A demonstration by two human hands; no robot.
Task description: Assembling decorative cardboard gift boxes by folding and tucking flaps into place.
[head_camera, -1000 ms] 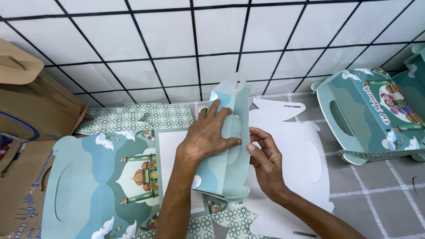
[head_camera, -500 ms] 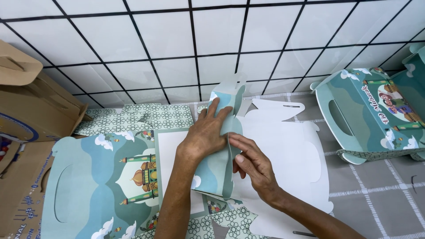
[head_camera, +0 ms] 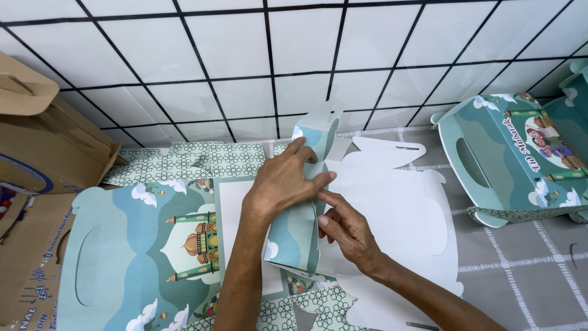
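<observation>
- Two bare hands work a flat, die-cut cardboard box blank (head_camera: 367, 220) lying on the tiled floor, printed face down on its right half, printed face up on its left.
- Left hand (head_camera: 285, 184): palm down, fingers close together and laid flat over a raised teal side panel (head_camera: 300, 227), apparently to hold the fold standing along its crease.
- Right hand (head_camera: 346, 230): tucked just beside and under that panel, fingers curled with the index tip touching its inner face; whether it pinches a tab cannot be told.
- Side panel: stands nearly upright on edge, long axis running away from the person toward the white tiled wall (head_camera: 275, 55), its slotted top end pointing at the wall.
- Blank's printed half with dome picture and handle cut-out (head_camera: 89, 263) lies flat at left.
- Finished teal box (head_camera: 514, 159) sits well apart at right, tipped on its side.
- Brown cartons (head_camera: 37, 184) stand at far left.
</observation>
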